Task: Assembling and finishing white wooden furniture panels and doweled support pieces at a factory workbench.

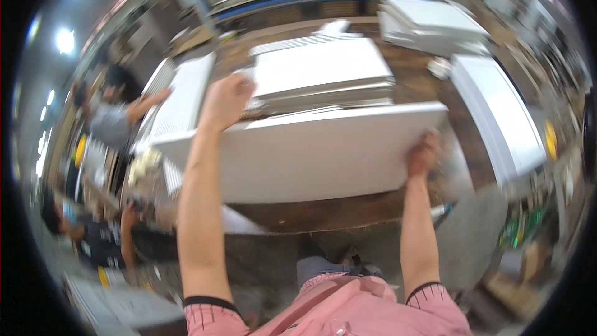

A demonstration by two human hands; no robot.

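Observation:
A long white panel (323, 155) stands on its long edge on the brown table, its broad face toward me. At its right end, my right hand (424, 153) grips the panel, the fingers slightly blurred. My left hand (229, 101) is closed above the panel's top edge, toward its left part. A whitish bit shows by the left fingers, too blurred to name. Just behind the panel lies a stack of white panels (320, 65), and my left hand is near that stack's left front corner.
More white panels are stacked at the back right (435, 15), along the right (497, 109) and at the left (183, 96). One person (112, 115) reaches onto the left stack; another person (93, 236) is at lower left. The table (323, 214) has its edge before me.

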